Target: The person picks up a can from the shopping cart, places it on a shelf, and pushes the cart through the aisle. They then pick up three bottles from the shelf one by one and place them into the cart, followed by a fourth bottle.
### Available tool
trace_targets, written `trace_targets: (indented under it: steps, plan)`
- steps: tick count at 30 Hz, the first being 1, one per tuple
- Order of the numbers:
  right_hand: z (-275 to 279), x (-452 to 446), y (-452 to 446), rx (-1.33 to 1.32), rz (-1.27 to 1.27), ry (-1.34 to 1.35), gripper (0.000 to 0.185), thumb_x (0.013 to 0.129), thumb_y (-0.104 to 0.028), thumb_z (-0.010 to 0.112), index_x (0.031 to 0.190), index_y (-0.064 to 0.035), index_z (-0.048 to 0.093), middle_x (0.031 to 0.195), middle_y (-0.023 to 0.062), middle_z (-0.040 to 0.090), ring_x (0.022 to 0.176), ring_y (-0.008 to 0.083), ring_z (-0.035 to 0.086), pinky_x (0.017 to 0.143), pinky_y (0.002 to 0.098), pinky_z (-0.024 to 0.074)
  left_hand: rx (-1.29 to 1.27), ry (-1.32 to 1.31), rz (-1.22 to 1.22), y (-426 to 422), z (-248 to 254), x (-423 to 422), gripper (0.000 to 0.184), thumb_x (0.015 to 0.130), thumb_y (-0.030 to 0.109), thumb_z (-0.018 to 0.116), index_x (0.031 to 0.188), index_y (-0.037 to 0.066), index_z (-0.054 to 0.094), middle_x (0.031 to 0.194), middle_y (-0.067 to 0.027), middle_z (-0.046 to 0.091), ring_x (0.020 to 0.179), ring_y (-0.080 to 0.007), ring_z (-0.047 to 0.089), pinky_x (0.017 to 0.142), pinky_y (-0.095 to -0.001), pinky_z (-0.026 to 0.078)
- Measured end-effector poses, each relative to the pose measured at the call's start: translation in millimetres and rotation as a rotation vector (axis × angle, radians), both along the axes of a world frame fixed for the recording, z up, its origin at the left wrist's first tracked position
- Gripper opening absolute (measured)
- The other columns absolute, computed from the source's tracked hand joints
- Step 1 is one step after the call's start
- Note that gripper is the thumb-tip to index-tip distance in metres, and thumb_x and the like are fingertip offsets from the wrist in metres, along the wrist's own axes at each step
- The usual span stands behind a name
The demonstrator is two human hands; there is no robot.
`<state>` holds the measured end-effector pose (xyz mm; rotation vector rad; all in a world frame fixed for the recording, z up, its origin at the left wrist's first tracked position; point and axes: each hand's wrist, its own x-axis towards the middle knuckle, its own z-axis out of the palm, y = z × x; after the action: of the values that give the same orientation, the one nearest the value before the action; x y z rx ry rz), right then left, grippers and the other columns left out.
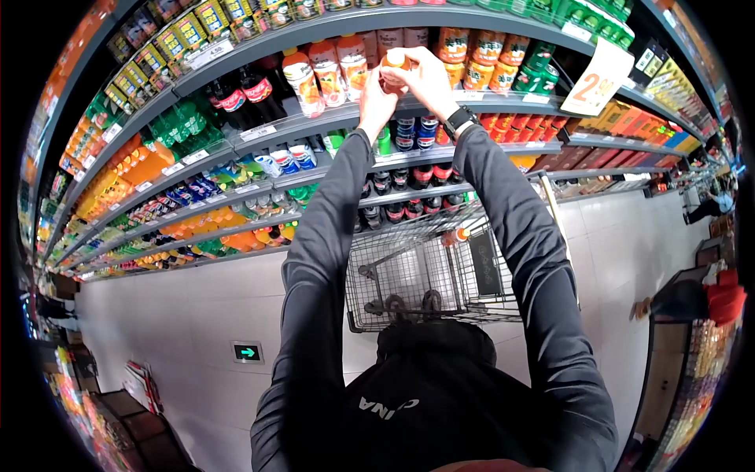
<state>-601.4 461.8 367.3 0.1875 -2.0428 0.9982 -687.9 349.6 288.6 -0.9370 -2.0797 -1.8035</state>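
Note:
Both my hands are raised to a drinks shelf. Between them is a bottle (pixel 395 58) with an orange top, and most of its body is hidden by my fingers. My right hand (pixel 429 77), with a dark watch on its wrist, wraps the bottle from the right. From the left, my left hand (pixel 376 101) closes on the same bottle. Just left of it stand orange-capped juice bottles (pixel 325 72) with white and orange labels. To the right are stacked orange cans (pixel 477 75).
Below my arms stands a wire shopping cart (pixel 393 271), with an orange-capped bottle (pixel 456 236) in it. Cola bottles (pixel 255 90) and soda cans (pixel 405 134) line the shelves. A price sign (pixel 596 79) hangs at right. Another person (pixel 712 206) is far right.

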Motion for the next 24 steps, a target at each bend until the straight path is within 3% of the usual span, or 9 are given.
trace_targets:
  steps: [3, 5, 9, 13, 14, 16, 17, 19, 24]
  plan:
    - [18, 25, 8, 0.122, -0.038, 0.043, 0.046, 0.079, -0.034, 0.084, 0.112, -0.0045, 0.071, 0.109, 0.0114, 0.067, 0.1, 0.0238, 0.067, 0.088, 0.0345, 0.0535, 0.063, -0.003, -0.051, 19, -20, -20, 0.062, 0.076, 0.003, 0.074, 0.135, 0.008, 0.055, 0.125, -0.014, 0.063, 0.117, -0.0247, 0.062, 0.098, -0.0371, 0.051]
    - [38, 71, 0, 0.006, 0.015, 0.024, 0.044, 0.08, -0.032, 0.084, 0.113, -0.0068, 0.072, 0.109, 0.0099, 0.067, 0.101, 0.0223, 0.067, 0.089, 0.0342, 0.0541, 0.032, 0.051, -0.067, 1, 26, 43, 0.066, 0.075, 0.002, 0.072, 0.138, 0.008, 0.054, 0.129, -0.0152, 0.06, 0.121, -0.025, 0.059, 0.103, -0.0365, 0.048]
    - [28, 149, 8, -0.209, -0.012, -0.041, 0.041, 0.08, -0.023, 0.084, 0.116, -0.0068, 0.072, 0.111, 0.0061, 0.068, 0.102, 0.0168, 0.065, 0.091, 0.0324, 0.0527, -0.061, 0.121, -0.224, -6, 16, 109, 0.067, 0.075, 0.014, 0.078, 0.136, 0.004, 0.054, 0.127, -0.0143, 0.06, 0.119, -0.0278, 0.059, 0.105, -0.038, 0.045]
    - [-23, 225, 14, -0.258, -0.12, -0.238, 0.04, 0.079, -0.015, 0.084, 0.115, -0.0031, 0.072, 0.112, 0.0091, 0.067, 0.102, 0.0183, 0.064, 0.092, 0.0304, 0.0498, -0.065, -0.328, -0.513, 3, -66, 182, 0.068, 0.078, 0.029, 0.085, 0.133, 0.001, 0.055, 0.125, -0.0161, 0.06, 0.119, -0.0272, 0.057, 0.104, -0.0361, 0.043]
    - [-40, 240, 16, -0.293, -0.118, -0.287, 0.04, 0.079, -0.014, 0.083, 0.115, -0.0032, 0.072, 0.112, 0.0092, 0.067, 0.102, 0.0187, 0.064, 0.092, 0.0305, 0.05, -0.068, -0.128, -0.476, 2, -80, 202, 0.069, 0.078, 0.032, 0.086, 0.133, 0.001, 0.055, 0.124, -0.014, 0.061, 0.116, -0.024, 0.059, 0.1, -0.036, 0.046]
    - [-95, 270, 23, -0.537, -0.118, -0.444, 0.04, 0.079, -0.014, 0.083, 0.116, -0.004, 0.072, 0.109, 0.0087, 0.066, 0.101, 0.0188, 0.064, 0.091, 0.0308, 0.0505, -0.124, -0.359, -0.569, 2, -158, 225, 0.068, 0.077, 0.03, 0.088, 0.13, 0.002, 0.058, 0.12, -0.0106, 0.063, 0.11, -0.0195, 0.061, 0.094, -0.033, 0.049]
    - [-130, 284, 28, -0.419, -0.177, -0.427, 0.042, 0.078, -0.014, 0.084, 0.117, -0.0044, 0.072, 0.107, 0.0079, 0.066, 0.096, 0.0185, 0.064, 0.088, 0.0307, 0.0517, -0.049, -0.497, -0.647, 3, -196, 239, 0.067, 0.076, 0.029, 0.089, 0.129, 0.002, 0.059, 0.119, -0.0095, 0.063, 0.109, -0.0182, 0.062, 0.092, -0.0318, 0.05]
    - [-186, 317, 26, -0.497, -0.195, -0.505, 0.04, 0.079, -0.015, 0.084, 0.116, -0.0045, 0.072, 0.102, 0.0071, 0.066, 0.091, 0.0162, 0.064, 0.083, 0.029, 0.0516, -0.277, -0.605, -0.676, -11, -204, 275, 0.063, 0.08, 0.022, 0.088, 0.13, 0.0, 0.056, 0.119, -0.0046, 0.065, 0.109, -0.0127, 0.061, 0.096, -0.0296, 0.05]
    - [-313, 394, -3, -0.966, -0.325, -0.693, 0.032, 0.082, -0.012, 0.084, 0.111, -0.002, 0.074, 0.095, 0.0015, 0.066, 0.086, 0.0084, 0.062, 0.079, 0.0252, 0.0505, -0.403, -1.087, -0.871, -44, -338, 353, 0.064, 0.082, 0.024, 0.086, 0.133, 0.0, 0.055, 0.119, -0.0057, 0.066, 0.106, -0.0125, 0.063, 0.094, -0.0288, 0.051]
